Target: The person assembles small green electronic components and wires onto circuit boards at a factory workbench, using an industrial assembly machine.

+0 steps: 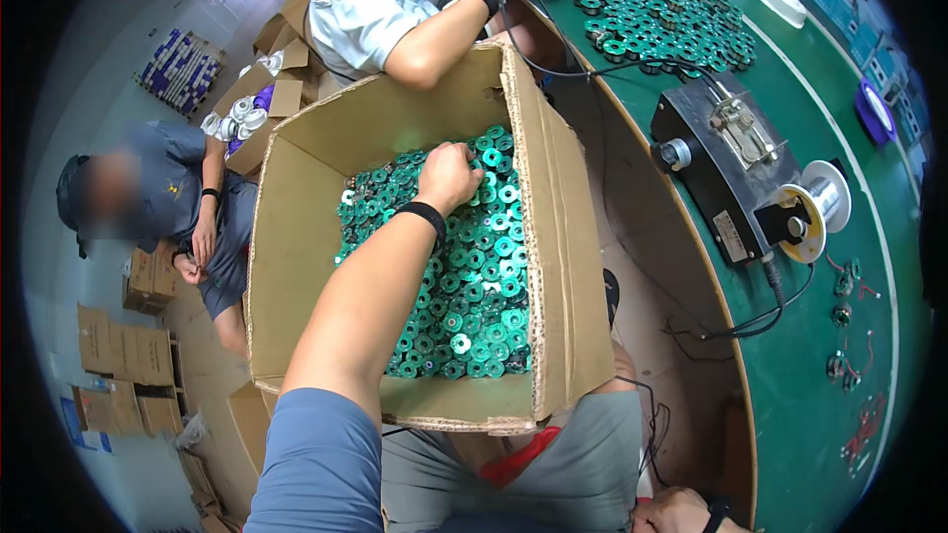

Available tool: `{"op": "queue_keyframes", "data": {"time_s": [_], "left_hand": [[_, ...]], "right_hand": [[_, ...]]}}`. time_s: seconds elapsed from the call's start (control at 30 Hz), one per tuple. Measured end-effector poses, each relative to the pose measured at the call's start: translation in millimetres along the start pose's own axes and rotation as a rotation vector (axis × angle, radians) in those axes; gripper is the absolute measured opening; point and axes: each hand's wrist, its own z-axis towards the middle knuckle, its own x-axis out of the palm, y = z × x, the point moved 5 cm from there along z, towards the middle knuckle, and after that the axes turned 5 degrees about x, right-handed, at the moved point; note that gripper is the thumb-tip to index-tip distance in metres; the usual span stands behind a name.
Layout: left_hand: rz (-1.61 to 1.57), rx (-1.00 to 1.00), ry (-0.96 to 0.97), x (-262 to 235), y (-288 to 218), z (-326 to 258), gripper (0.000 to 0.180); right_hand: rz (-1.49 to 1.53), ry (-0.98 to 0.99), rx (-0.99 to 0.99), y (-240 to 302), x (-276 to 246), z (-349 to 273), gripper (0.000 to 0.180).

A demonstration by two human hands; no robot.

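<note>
While your left forearm reaches into the open box (571,326), your left hand (449,178) rests on the green discs (474,286) toward the far side, its fingers curled downward and mostly closed; you cannot tell from this view whether they grip a disc. The discs lie in a loose, crowded heap across the bottom of the box, which stands in front of your body, above your lap. Your right hand (676,511) is low at the lower edge, just beside your right leg, partly cut off, so how far open it is and whether it holds anything cannot be told. To your right runs a green table (790,385), bearing a black machine (706,173) with a reel (829,199) at its near end and, beyond it, a wide spread of similar discs (667,15). Nearer you on the table are a few small parts with red wires (864,434). A co-worker in a light shirt (370,20) sits beyond the box, at the table; another, in dark clothes (178,178), sits to your left, hands together, near some cartons (123,345).
</note>
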Motion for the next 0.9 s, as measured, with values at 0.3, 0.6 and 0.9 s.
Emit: {"op": "queue_keyframes", "data": {"time_s": [0.3,0.6,0.9], "left_hand": [[0.014,-0.070,0.012,11.2,8.3,18.4,0.034],[-0.092,-0.069,-0.078,-43.2,-1.2,-11.8,0.036],[-0.352,0.597,-0.111,-195.3,-182.0,-230.1,0.019]], "right_hand": [[0.024,0.027,0.026,-8.9,4.4,-3.9,0.017],[-0.117,-0.065,-0.065,0.0,5.6,-11.5,0.017],[0.277,0.033,0.073,-9.2,3.8,-19.3,0.025]]}}
